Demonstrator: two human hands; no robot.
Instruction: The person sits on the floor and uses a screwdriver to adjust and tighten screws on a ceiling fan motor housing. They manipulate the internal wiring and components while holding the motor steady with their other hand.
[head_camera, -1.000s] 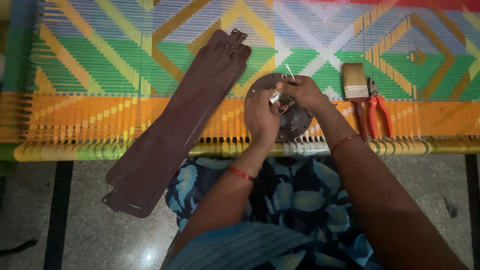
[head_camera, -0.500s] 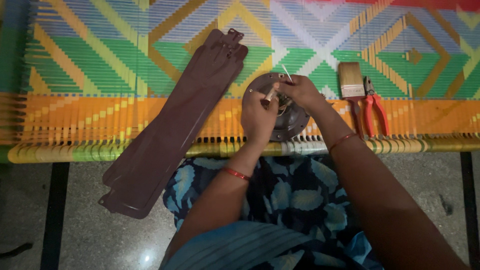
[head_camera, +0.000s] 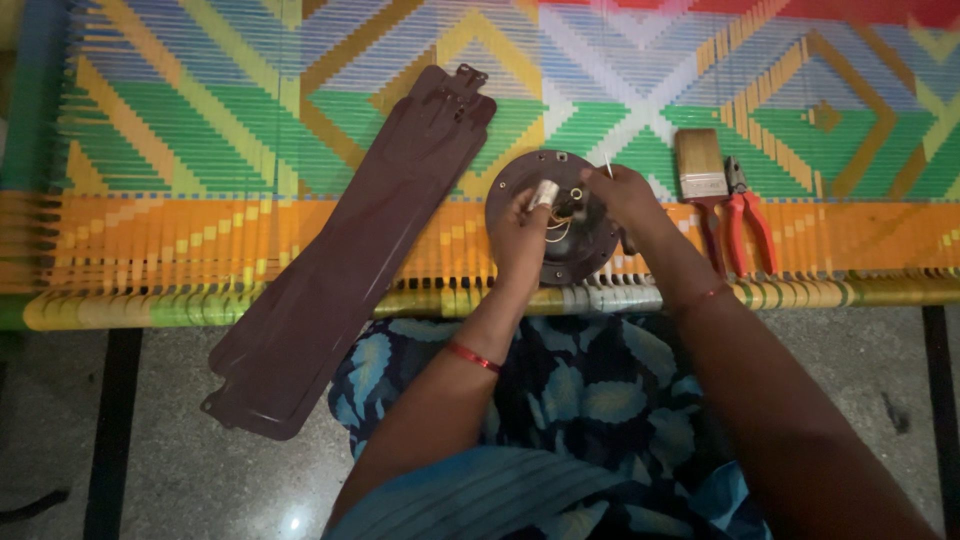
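A round dark brown fan motor housing lies on the woven cot, with coppery wires showing inside it. My left hand is over the housing and pinches a small white cylindrical part. My right hand rests on the housing's right side and holds a thin white wire end that sticks up. Long brown fan blades lie stacked diagonally to the left, overhanging the cot's edge.
A paint brush and red-handled pliers lie to the right of the housing. The cot's colourful woven surface ends at a front rail. Grey stone floor lies below.
My left hand has shifted slightly over the housing with the white part still in its fingers. The right hand stays on the right side holding the wire.
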